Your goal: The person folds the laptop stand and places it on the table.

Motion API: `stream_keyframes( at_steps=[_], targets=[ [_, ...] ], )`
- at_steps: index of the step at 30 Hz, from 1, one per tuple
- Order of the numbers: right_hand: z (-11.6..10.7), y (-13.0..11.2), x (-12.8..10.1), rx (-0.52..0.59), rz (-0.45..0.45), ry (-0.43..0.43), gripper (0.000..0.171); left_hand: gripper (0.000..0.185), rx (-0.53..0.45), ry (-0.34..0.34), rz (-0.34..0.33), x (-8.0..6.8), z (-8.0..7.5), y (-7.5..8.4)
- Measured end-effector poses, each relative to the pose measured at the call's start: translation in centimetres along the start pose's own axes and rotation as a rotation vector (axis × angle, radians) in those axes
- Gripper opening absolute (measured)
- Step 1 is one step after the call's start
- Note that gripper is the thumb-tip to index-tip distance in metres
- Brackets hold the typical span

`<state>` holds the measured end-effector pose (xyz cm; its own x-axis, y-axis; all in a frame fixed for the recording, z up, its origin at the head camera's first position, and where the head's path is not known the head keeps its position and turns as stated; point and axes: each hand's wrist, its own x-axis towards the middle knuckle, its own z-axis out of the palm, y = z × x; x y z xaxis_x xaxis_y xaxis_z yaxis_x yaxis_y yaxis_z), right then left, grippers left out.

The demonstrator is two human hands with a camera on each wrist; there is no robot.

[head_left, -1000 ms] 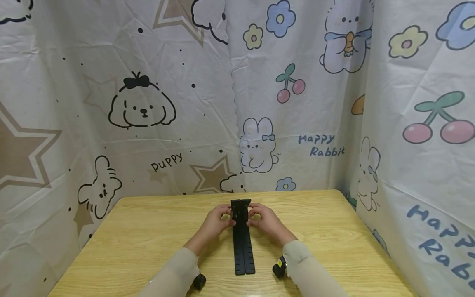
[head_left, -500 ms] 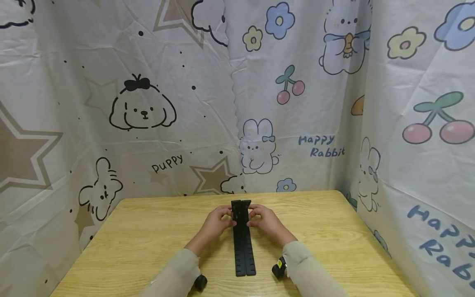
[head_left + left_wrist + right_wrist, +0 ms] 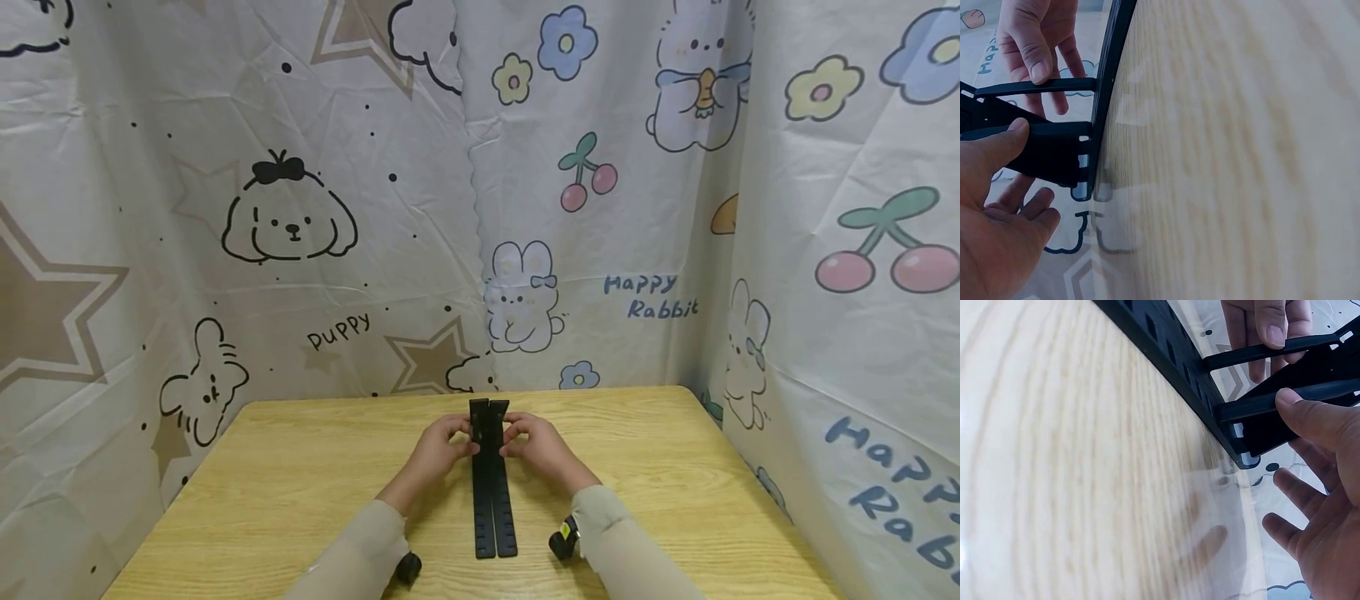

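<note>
Both your hands — left hand (image 3: 433, 451), right hand (image 3: 542, 451) — pinch the slotted black plastic folding stand (image 3: 492, 492) at frame centre on the wooden surface (image 3: 300, 483), raising its flaps — next, seat them evenly.

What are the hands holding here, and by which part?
Both hands hold the black slotted stand that lies on the table. The left hand and right hand each pinch a raised prop arm at its far end.
</note>
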<state>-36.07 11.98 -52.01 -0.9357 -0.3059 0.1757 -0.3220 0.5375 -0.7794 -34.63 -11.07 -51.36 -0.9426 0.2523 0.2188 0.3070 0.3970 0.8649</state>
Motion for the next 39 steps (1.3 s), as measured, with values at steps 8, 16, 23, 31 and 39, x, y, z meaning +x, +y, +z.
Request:
stream_keyframes(
  at_steps=[8,16,23,31,39],
  targets=[
    [-0.1,-0.1,0.5,-0.013,-0.001,0.012,0.014,0.007,-0.040,0.020,0.000,0.6,0.1,-0.4],
    [-0.1,-0.1,1.0,-0.018,0.008,0.011,0.013,0.004,-0.046,0.037,0.000,1.0,0.2,-0.5],
    [-0.2,-0.5,1.4,-0.024,-0.004,0.004,0.011,0.005,-0.059,0.046,-0.009,1.4,0.1,-0.9],
    [-0.1,-0.3,1.9,-0.038,-0.016,0.019,0.011,0.006,-0.066,0.086,-0.068,1.6,0.1,-0.9],
    [0.3,0.2,2.3,0.060,-0.003,0.069,0.004,0.010,-0.075,0.117,-0.122,1.9,0.3,-1.4]
  ],
)
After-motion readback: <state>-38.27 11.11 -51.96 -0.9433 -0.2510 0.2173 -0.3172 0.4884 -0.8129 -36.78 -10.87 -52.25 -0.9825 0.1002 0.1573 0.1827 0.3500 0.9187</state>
